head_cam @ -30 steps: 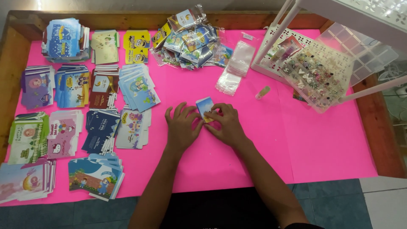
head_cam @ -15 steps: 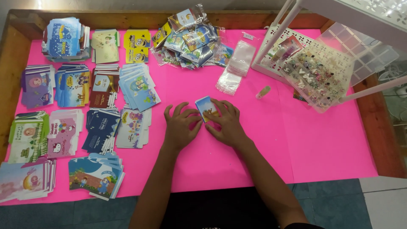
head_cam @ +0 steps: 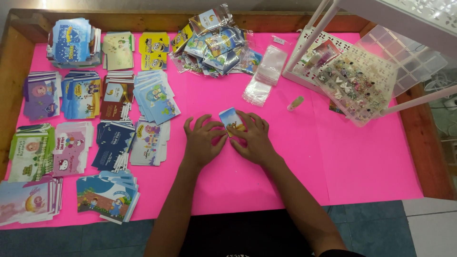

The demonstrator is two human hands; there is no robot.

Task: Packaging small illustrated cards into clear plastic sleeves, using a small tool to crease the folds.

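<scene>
Stacks of printed envelopes (head_cam: 114,138) are laid at the left of the pink surface (head_cam: 362,162). At centre, a small blue envelope (head_cam: 232,120) is pinched flat between the left hand (head_cam: 202,142) and right hand (head_cam: 253,138). Uneven pressure could skew the fold. Clear sleeves (head_cam: 264,76) lie beyond.

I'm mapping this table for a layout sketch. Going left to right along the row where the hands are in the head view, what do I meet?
Green card stack → pink card stack → dark blue card stack → left hand → small card → right hand → wooden table edge.
</scene>
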